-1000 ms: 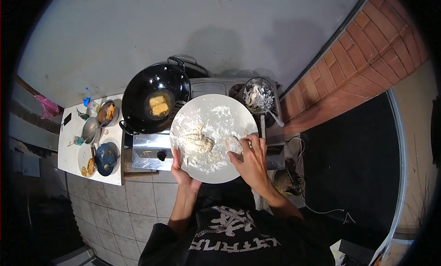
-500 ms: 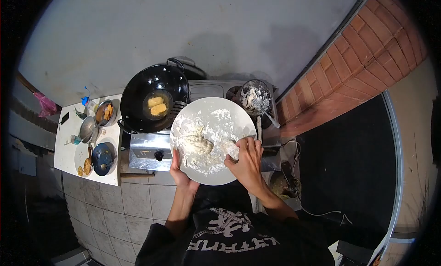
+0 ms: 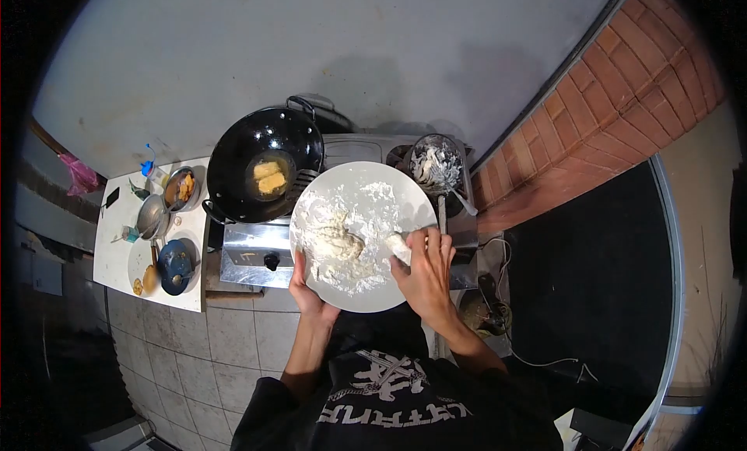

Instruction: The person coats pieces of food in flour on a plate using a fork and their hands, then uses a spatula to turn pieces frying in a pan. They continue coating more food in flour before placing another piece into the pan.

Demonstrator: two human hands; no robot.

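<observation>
- The stove (image 3: 257,252) fills the centre of the frame. A black wok (image 3: 264,167) sits on its left burner, with two yellow pieces in oil (image 3: 268,177).
- A small white tabletop (image 3: 117,252) at centre-left carries several bowls and a blue dish (image 3: 175,266).
- The white plate (image 3: 412,198) is held just below and right of the wok, over the stove's front edge. It is dusted with flour, and a lump of floured dough (image 3: 336,245) lies left of its centre.
- A smaller batter bowl (image 3: 436,164) with a spoon in it sits on the right burner, just above the plate's upper right rim.
- The left hand (image 3: 307,291) is closed on the plate's lower left rim, thumb on top, and bears its weight.
- The right hand (image 3: 426,272) rests on the plate's lower right edge, fingers pinched round a floured piece (image 3: 400,247).
- That piece is at the fingertips on the plate's right side, its long axis running roughly upper left to lower right.
- The wok lies up and to the left of it, across the plate, so the right hand is the nearer one to the piece.
</observation>
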